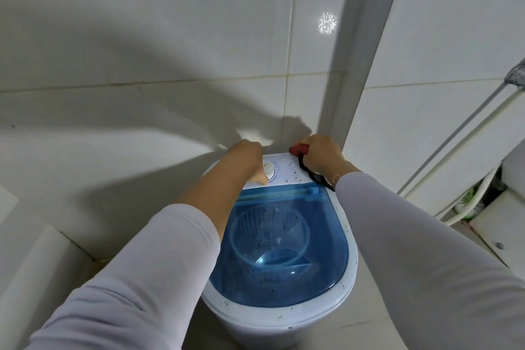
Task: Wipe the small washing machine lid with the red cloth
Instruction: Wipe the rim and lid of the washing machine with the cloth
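Blue lid (284,241) lies near of right hand (321,155), whose grip holds red cloth (298,148) at far control panel (287,169); left hand (250,159) grip unclear.

My arms: pale lilac long sleeves (147,270); left pushed up the forearm; thin bracelet (336,177) at right wrist.
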Motion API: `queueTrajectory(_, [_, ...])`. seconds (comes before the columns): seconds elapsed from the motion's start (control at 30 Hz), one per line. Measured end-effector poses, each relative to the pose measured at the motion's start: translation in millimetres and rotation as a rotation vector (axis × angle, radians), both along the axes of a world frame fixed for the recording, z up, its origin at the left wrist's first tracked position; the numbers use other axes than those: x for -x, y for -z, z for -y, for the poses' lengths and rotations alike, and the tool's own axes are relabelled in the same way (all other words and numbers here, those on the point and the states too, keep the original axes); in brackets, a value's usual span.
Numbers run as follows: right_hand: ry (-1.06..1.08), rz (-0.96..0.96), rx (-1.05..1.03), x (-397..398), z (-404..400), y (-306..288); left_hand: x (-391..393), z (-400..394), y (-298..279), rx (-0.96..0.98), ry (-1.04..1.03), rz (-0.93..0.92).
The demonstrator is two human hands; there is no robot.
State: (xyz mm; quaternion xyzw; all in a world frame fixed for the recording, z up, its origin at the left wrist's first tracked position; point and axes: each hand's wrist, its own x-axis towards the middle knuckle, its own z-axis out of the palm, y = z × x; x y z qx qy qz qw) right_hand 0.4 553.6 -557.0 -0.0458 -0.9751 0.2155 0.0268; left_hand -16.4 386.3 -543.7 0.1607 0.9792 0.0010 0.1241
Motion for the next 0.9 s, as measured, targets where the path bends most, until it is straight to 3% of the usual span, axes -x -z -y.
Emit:
queueTrajectory(0.4, [-0.104, -0.024, 0.006, -22.2, -17.2, 5.7, -3.4, -2.8, -1.6, -0.027, -0.026, 0.040])
queueTrajectory(0.9, [-0.329, 0.058, -0.270, -39.9, -21.1, -6.9, -6.5, -1.6, -0.2, -0.063, -0.066, 0.033])
